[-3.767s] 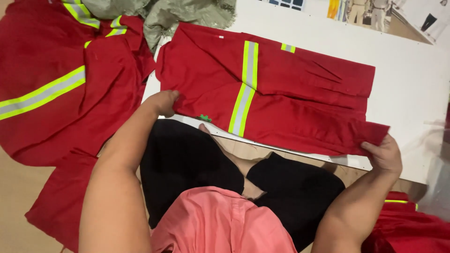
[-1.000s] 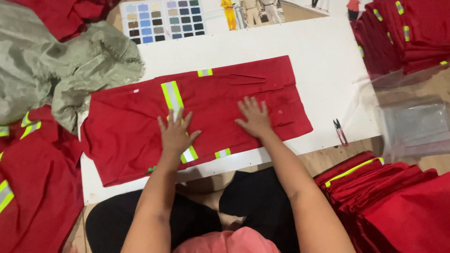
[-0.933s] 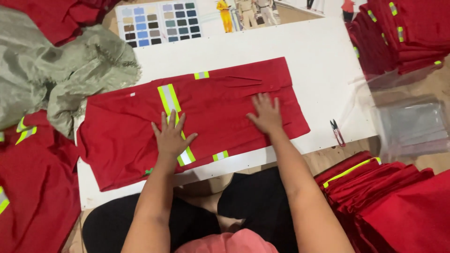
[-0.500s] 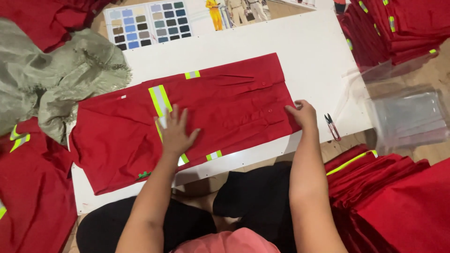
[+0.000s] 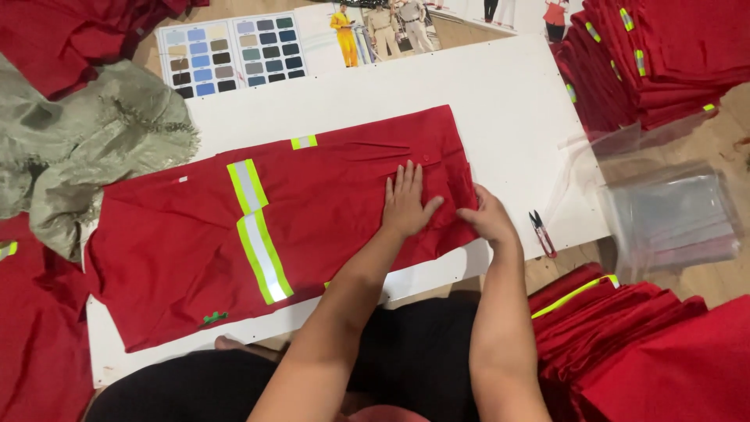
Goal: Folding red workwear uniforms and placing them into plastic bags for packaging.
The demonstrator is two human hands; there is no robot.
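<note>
Head view showed a red cloth garment (image 5: 312,227) with shiny yellow-and-silver stripes lying flat on the white desk (image 5: 508,101). Left hand (image 5: 406,205) pressed flat, fingers spread; right hand (image 5: 486,220) pinched its right edge.

colour swatch chart (image 5: 232,55) top left, clear plastic bags (image 5: 672,215) right

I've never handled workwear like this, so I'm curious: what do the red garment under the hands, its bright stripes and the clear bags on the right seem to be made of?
Red garment: matte woven cloth, probably cotton blend; it creases softly.
Stripes: yellow tape with a silvery, likely reflective centre.
Clear bags: thin glossy plastic film, see-through and shiny.
</note>
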